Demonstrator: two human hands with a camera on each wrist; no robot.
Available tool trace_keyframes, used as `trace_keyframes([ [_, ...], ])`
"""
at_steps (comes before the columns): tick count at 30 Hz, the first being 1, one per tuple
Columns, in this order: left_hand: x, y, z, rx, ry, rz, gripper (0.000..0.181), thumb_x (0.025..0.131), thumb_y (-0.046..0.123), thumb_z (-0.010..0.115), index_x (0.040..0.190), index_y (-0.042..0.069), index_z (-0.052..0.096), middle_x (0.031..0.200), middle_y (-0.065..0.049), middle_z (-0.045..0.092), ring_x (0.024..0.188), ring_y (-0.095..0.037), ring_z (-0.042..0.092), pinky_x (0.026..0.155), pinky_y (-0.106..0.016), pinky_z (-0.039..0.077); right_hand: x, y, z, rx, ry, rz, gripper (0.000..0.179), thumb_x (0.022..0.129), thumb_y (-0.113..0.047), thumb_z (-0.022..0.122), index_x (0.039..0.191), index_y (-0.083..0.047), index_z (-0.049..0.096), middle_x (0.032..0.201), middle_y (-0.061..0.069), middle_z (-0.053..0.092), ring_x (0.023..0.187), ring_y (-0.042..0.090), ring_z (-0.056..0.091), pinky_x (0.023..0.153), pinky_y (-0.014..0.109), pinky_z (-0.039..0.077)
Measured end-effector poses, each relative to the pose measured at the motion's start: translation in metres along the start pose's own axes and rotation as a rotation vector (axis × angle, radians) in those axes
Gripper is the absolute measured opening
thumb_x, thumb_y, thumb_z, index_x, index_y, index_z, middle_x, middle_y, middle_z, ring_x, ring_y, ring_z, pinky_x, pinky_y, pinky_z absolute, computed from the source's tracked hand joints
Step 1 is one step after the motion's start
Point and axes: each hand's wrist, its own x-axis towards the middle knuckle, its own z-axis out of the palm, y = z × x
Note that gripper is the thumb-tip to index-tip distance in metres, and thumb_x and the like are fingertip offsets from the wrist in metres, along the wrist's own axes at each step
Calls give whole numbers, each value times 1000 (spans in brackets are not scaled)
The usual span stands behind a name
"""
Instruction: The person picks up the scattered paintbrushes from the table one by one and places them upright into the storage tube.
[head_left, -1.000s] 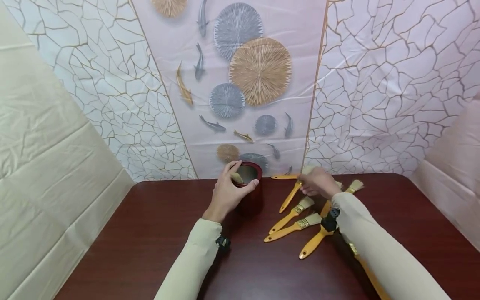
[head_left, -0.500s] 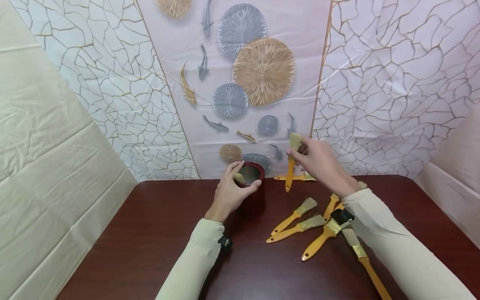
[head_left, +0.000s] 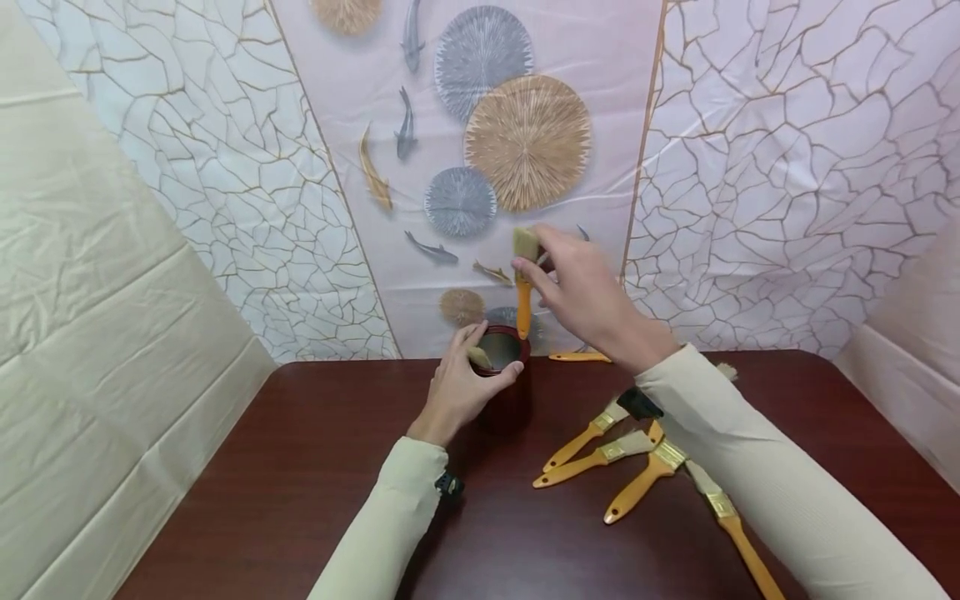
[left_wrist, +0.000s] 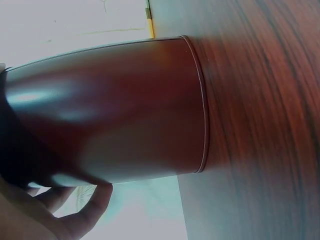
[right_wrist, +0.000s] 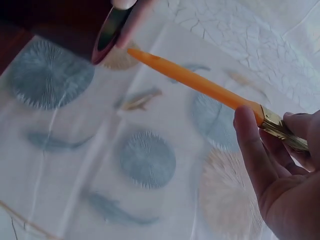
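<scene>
A dark red cylindrical holder (head_left: pixel 507 408) stands upright near the table's back edge. My left hand (head_left: pixel 459 385) grips it around the rim, thumb on the near side and fingers on the left. Bristles of one brush (head_left: pixel 478 357) show inside the mouth beside those fingers. Above the holder, my right hand (head_left: pixel 581 287) pinches a paintbrush (head_left: pixel 523 310) by its metal band, bristles up and yellow handle pointing down. The handle's tip is at the rim's right side in the head view; the right wrist view shows the handle (right_wrist: pixel 190 78) pointing toward the holder's mouth (right_wrist: pixel 111 29), apart from it.
Several yellow-handled brushes lie right of the holder, among them one brush (head_left: pixel 576 443), a wider brush (head_left: pixel 645 482) and another brush (head_left: pixel 738 542) under the right forearm. One handle (head_left: pixel 581 357) lies along the back edge. A patterned cloth (head_left: pixel 528 142) hangs behind the table.
My right hand has lifted a brush from the back right of the table and carried it up and left to above the holder. My left hand keeps its grip there.
</scene>
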Motion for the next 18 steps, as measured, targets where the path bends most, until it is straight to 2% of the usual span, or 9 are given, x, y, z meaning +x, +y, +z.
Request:
trace_keyframes([
  [5,-1,-1,3,-12,11,3,96,85,73,72,163,24,44,161,7,42,135,-30,55,102,-65,45,3,1,20,115,-113,72,17,111,-18,57,116,-5,66,101,11,68,80,24,72,66,35,60],
  [11,-1,-2,5,13,-14,6,96,85,78,68,163,27,43,162,10,40,130,-29,58,99,-62,47,-8,15,41,128,-229,136,22,110,-18,58,123,-5,70,102,13,72,68,26,71,63,36,60],
  [14,-1,-3,4,17,-11,3,94,84,78,67,162,31,44,162,11,39,130,-30,58,100,-62,47,-15,23,50,119,-262,155,24,107,-18,63,127,-7,72,111,14,76,72,27,73,63,35,59],
  [18,-1,-5,2,15,3,2,90,84,79,67,159,33,49,163,11,39,129,-32,59,99,-62,48,-21,29,61,72,-298,124,18,103,-19,69,117,-10,77,110,6,78,91,22,74,77,38,58],
])
